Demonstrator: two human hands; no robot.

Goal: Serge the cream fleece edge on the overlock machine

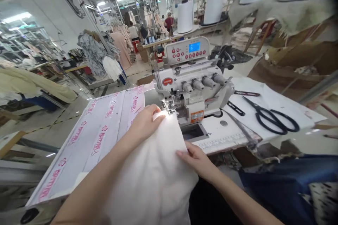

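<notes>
A white cloth (158,168) hangs from the sewing machine (195,88) down over my lap, its top edge at the lit presser foot (170,109). My left hand (145,121) lies on the cloth just left of the foot, thumb and fingers closing on its upper part. Lower down, my right hand (194,158) pinches the right edge of the cloth between thumb and fingers. The needle area is partly hidden by glare and by the cloth.
Black scissors (274,117) and a black thread snipper (236,108) lie right of the machine. Plastic film with pink print covers the table (105,123) on the left. Thread cones (185,17) stand behind. Clothes racks and people fill the background.
</notes>
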